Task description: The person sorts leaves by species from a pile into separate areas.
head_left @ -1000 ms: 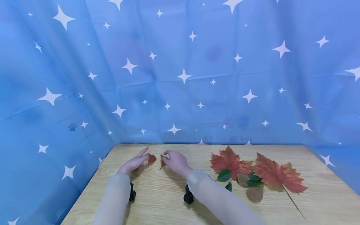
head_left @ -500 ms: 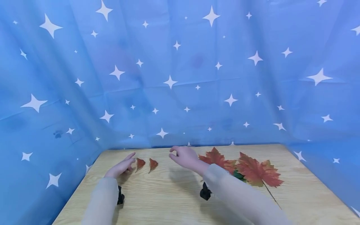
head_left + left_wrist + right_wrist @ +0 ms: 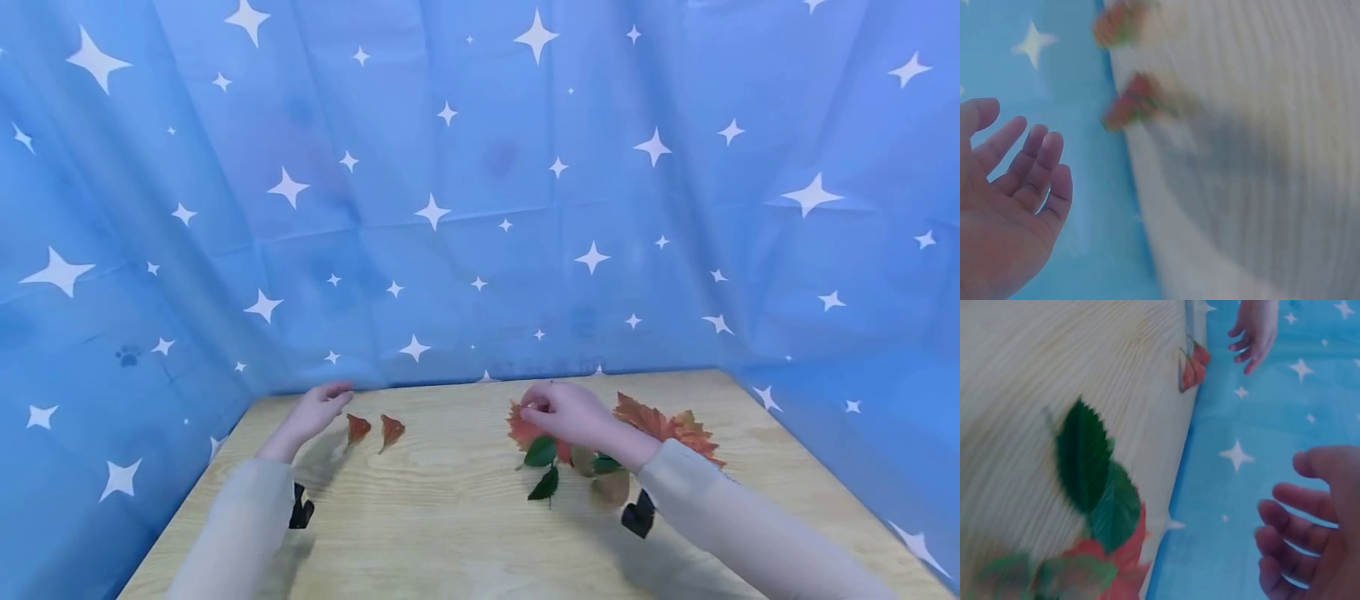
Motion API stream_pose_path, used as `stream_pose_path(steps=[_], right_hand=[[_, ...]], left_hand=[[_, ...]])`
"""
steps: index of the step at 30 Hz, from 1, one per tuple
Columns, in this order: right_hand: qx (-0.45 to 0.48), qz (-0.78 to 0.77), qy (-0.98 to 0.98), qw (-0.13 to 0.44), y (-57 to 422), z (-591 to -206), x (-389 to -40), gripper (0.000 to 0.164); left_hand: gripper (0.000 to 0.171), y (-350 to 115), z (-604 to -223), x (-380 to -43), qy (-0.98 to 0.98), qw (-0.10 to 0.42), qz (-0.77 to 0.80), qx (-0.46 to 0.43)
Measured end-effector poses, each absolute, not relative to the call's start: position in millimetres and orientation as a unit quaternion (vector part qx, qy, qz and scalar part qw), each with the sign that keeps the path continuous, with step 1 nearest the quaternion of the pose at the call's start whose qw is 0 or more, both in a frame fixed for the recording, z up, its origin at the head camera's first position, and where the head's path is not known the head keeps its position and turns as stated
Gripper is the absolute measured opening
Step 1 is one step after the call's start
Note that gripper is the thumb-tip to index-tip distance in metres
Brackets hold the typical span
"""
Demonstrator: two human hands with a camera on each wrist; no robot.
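Note:
Two small red-orange, pointed leaf-like pieces lie side by side at the table's back left, the left piece [image 3: 357,429] beside the right piece [image 3: 392,431]. My left hand [image 3: 315,414] is raised just left of them, holding nothing, fingers loosely bent in the left wrist view. My right hand [image 3: 573,414] hovers over a red maple leaf [image 3: 527,429] and partly hides it; the right wrist view shows its fingers [image 3: 1288,525] loosely curved and nothing in them. Near it lie a serrated green leaf [image 3: 1082,456], another green leaf [image 3: 545,483] and a brownish round leaf [image 3: 611,487].
A second large maple leaf [image 3: 667,421] lies at the right, partly behind my right forearm. The wooden table [image 3: 442,517] ends at a blue star-printed curtain [image 3: 450,167] at the back and sides. A black wrist camera [image 3: 639,514] hangs under the right wrist.
My right hand has let go of the right small red piece and moved right, over the maple leaf. My left hand has drawn up and away from the other piece. The head view has shifted.

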State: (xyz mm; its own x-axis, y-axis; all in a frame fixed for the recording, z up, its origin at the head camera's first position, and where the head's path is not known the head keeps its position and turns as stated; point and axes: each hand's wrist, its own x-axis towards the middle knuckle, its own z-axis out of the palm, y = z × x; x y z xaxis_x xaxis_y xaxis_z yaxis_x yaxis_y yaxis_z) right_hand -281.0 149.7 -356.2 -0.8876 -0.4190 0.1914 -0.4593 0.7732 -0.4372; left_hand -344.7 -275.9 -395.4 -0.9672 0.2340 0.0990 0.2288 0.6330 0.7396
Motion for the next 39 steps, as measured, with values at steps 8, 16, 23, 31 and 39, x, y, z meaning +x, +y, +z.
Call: stream_pose_path(steps=[8,16,23,31,39], right_hand=[[0.212,0.262,-0.941,0.044,201.7,-355.4,-256.6,0.018],[0.237,0.287,-0.927,0.037,233.5,-364.7,-231.7,0.012],[0.229,0.319,-0.919,0.013,250.3,-387.5,-213.9,0.027],[0.227,0.372,-0.900,-0.008,261.2,-415.1,-202.2,0.047],[0.223,0.392,-0.893,0.002,266.4,-428.7,-197.5,0.045]], left_hand=[[0.043,-211.6,-379.1,-344.5,0.897,-0.002,0.396,0.197],[0.040,-151.3,-385.7,-330.8,0.878,0.011,0.398,0.265],[0.038,-93.0,-393.5,-318.2,0.849,0.038,0.404,0.338],[0.038,-28.9,-406.5,-310.8,0.821,0.026,0.406,0.400],[0.043,10.0,-418.5,-308.0,0.820,0.065,0.365,0.436]])
